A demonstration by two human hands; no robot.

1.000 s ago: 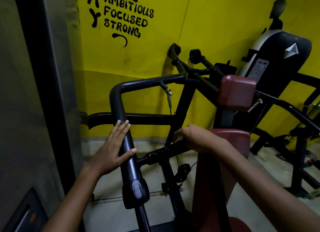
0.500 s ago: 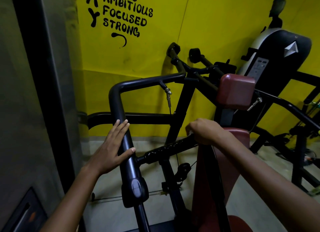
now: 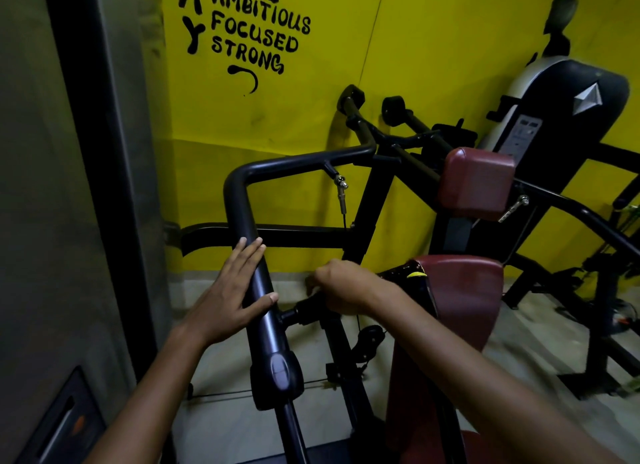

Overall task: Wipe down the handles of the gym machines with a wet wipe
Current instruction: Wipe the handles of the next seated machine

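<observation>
Right hand (image 3: 341,287) is the working grip here: fingers curled tight round the short black handle (image 3: 304,309) that sticks out sideways from the upright bar (image 3: 258,283), close to where the two join. The wipe itself I can't see at all (probably balled up inside that fist, but that's a guess). Left hand (image 3: 228,297) is flat on the bar, fingers straight and thumb laid across it, just bracing, not gripping anything. Beyond that there's the maroon seat pad (image 3: 460,300) right beside the right wrist, a second pad (image 3: 476,181) higher up, a thin cable (image 3: 342,200) hanging from the top bend, and the yellow wall (image 3: 433,47) behind. What could go wrong: the handle end near the joint is cramped, so the wipe may skip that bit. If the wipe is bunched, only a strip of handle gets cleaned. The bar looks like it pivots, so leaning on it with a flat, open palm could let it swing and throw off the wiping hand.
</observation>
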